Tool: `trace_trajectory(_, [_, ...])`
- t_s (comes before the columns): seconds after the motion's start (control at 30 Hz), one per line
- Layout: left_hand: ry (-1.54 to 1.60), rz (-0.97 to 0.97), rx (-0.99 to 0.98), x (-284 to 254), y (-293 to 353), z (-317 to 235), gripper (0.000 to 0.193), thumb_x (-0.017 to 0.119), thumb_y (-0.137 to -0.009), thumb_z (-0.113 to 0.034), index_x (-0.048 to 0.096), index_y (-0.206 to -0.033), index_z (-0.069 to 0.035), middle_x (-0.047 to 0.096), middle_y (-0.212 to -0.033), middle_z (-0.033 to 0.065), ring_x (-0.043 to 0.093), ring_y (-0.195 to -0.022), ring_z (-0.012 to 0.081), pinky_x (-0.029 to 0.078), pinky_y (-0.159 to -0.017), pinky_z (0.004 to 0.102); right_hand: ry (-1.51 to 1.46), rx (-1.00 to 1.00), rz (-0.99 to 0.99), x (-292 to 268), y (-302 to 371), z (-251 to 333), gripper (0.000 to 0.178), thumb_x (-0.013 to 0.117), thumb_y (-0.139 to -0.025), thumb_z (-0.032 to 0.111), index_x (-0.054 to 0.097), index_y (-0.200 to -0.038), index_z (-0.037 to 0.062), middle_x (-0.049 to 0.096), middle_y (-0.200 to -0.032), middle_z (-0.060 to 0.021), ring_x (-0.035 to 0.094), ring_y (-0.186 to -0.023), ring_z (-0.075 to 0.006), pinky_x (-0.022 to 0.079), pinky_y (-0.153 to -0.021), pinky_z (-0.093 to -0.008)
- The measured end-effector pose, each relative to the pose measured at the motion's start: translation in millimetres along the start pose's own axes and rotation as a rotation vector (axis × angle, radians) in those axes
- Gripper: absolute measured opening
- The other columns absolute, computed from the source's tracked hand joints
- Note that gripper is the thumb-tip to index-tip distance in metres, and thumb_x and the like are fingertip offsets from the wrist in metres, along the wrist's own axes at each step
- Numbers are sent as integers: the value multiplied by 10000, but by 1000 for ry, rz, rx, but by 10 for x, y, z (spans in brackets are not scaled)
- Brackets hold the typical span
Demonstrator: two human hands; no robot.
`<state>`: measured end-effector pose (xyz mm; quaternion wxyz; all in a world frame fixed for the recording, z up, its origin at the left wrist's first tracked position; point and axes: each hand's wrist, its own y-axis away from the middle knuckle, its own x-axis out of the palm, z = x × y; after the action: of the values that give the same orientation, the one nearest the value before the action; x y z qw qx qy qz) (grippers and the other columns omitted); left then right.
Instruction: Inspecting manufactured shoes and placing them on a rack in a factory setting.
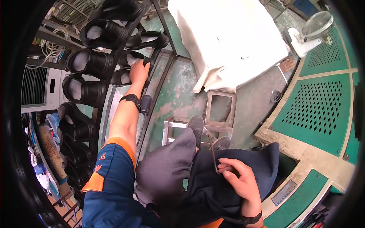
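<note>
My left hand [139, 73] reaches out to a rack at the left, its fingers closed at the opening of a black shoe [123, 60] with a pale lining. Just below that shoe sits another black shoe [118, 78], partly covered by my wrist. Over my dark-clothed lap, my right hand [240, 179] has its fingertips closed on the lower end of a thin brownish rod [212, 150]. The rod slants up and away toward my feet, and its exact kind cannot be made out.
Several black shoes stand in rows on the dark metal rack [167, 22]. Ahead is a white-covered table [232, 38], with a metal stool frame [219, 110] in front. Green perforated panels [313, 106] line the right side, below a white fan [317, 24].
</note>
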<state>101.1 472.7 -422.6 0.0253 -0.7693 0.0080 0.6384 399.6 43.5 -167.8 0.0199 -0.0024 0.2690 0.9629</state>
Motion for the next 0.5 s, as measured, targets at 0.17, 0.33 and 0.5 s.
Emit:
trace_trajectory(0.17, [100,50,203,-101,348,188,573,729,-841,-246,499,-1289,28,590,-1241,253,527,-1227,424,448,-1033,506,48,-44,-14,77,48,2,340,657,-915,24,650,-1255,21,689,-1043,-101,679,-929,-158,535,-824,-281])
trace_trajectory(0.33, [51,-180,300,-409,1134,318,854,752,-805,-253,340,-1523,-44,262,-1590,253,257,-1474,444,281,-1179,564,117,-64,50,199,84,-36,317,626,-963,55,625,-1275,-3,695,-1069,-99,676,-973,-164,534,-897,-308])
trace_trajectory(0.5, [492,198,343,-1029,2236,291,565,706,-858,-248,573,-1367,-44,438,-1503,268,425,-1399,419,368,-1149,471,194,-80,3,313,50,-121,338,682,-935,174,666,-1246,44,713,-1036,-98,672,-943,-145,536,-849,-295])
